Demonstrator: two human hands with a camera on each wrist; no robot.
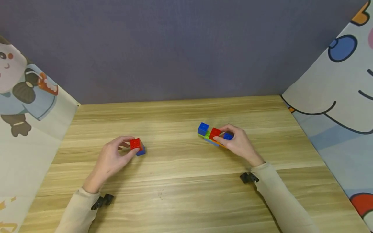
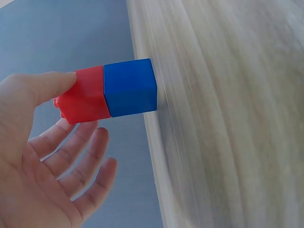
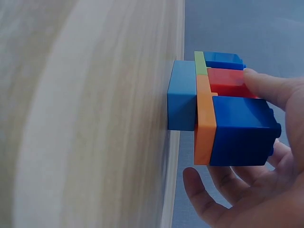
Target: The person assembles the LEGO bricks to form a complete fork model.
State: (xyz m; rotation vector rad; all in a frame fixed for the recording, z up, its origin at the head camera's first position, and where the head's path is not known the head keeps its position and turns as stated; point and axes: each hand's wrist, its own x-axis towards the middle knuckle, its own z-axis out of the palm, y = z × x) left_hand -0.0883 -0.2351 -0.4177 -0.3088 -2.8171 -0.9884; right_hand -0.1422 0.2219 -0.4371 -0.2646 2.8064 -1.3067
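Observation:
My left hand [image 1: 113,157] pinches a red toy building brick [image 1: 135,144] between thumb and fingers. A blue brick [image 2: 129,89] is joined beneath it, close over the table in the left wrist view. On the right, my right hand [image 1: 240,144] pinches the middle red brick [image 3: 227,80] of a larger brick assembly. Blue bricks stand on either side of that red one, the nearer blue brick [image 3: 242,130] on an orange plate [image 3: 205,128] and the far blue brick [image 1: 203,128] on a green plate [image 3: 200,62]. Under the plates is a light blue brick [image 3: 182,95].
Both hands are over a wood-grain table [image 1: 169,181]. A grey-blue panel [image 1: 180,48] rises at its back edge. Cartoon-printed panels stand along the left side [image 1: 43,136] and the right side [image 1: 326,142]. A small black device [image 1: 102,201] sits at each wrist.

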